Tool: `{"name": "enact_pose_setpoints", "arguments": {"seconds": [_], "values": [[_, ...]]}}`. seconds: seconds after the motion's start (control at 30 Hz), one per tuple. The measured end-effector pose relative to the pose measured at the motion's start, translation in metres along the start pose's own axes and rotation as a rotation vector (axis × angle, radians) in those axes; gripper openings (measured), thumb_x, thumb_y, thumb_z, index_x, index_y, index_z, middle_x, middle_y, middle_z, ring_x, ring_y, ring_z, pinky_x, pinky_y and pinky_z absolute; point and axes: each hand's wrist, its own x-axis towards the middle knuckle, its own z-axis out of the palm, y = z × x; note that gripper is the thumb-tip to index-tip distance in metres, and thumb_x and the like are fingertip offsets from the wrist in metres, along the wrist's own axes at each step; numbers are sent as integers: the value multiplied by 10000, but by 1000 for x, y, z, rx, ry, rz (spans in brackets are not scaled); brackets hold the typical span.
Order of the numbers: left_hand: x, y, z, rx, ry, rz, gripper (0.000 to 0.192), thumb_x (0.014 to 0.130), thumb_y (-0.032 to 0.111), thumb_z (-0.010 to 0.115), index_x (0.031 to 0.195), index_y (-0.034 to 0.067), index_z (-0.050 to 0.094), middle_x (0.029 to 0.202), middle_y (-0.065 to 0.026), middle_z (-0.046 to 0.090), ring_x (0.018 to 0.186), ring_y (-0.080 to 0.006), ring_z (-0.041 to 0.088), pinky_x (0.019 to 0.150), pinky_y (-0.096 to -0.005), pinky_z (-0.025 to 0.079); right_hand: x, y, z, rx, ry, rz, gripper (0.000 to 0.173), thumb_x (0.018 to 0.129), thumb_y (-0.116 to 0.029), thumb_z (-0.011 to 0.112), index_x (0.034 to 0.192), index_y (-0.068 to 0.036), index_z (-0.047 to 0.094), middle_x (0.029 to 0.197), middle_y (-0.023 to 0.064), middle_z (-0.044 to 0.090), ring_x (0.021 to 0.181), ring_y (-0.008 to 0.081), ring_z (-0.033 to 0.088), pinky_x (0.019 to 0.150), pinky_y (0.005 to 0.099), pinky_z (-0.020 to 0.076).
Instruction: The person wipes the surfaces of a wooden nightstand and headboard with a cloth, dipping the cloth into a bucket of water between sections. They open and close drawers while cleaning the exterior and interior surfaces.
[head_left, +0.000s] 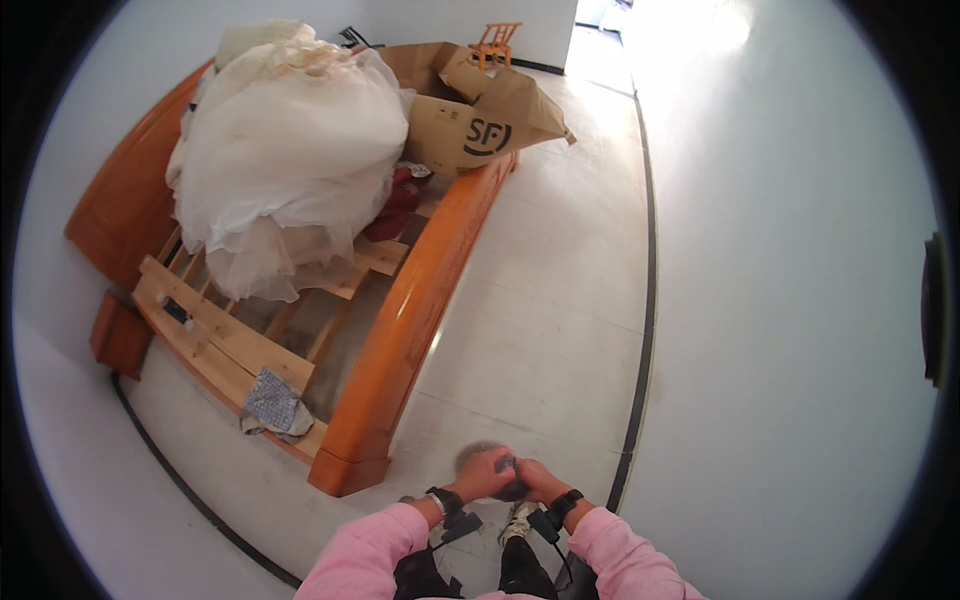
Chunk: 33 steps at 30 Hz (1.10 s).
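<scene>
In front of my body, my left hand (481, 474) and my right hand (538, 480) meet above the tiled floor. Between them is a dark object (511, 491), which both hands grip. Its kind is unclear because it is small and blurred. A hazy brownish round patch (480, 448) shows just beyond my left hand, and I cannot tell whether it belongs to the held object. Each wrist wears a black band, and pink sleeves cover the forearms. Below the hands a light patterned shoe (517, 523) stands on the floor.
Left of me stands a wooden bed frame (405, 315) with slats, bearing a heap of white tulle (292, 142), an open cardboard box (450, 131) and a patterned cloth (274, 405). A small wooden chair (495, 45) is farther back. A white wall (765, 300) rises at right.
</scene>
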Motion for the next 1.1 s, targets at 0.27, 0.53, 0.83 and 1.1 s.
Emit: {"name": "enact_pose_setpoints", "arguments": {"seconds": [0.27,0.53,0.83,1.1], "values": [[11,17,-28,135,-157,273,227,795,190,670,976,59,624,908,-171,664,837,-395,641,724,-441,529,48,5,-32,-875,-443,-451,304,893,-159,701,1177,-80,626,1172,19,658,1022,168,649,885,324,535],[-6,27,-47,143,-260,590,365,836,174,642,1195,134,589,1172,-144,625,935,-361,646,758,-415,538,17,-4,-9,-278,-474,-36,336,914,-92,640,1247,-63,604,1197,67,655,1036,179,655,889,397,580],[-59,59,-39,-427,-30,-379,883,845,454,729,1512,120,257,1309,-198,500,1054,-344,616,648,-408,590,-66,-44,53,-639,-67,-279,344,1000,-261,476,1137,14,632,1185,173,642,909,291,696,661,514,641],[-55,70,-49,-719,-75,-543,508,953,608,493,1072,117,547,809,-79,662,702,-161,680,445,-299,521,-48,-33,78,-1138,205,-829,379,996,-234,480,830,72,629,628,115,614,518,189,597,402,337,486]]}}
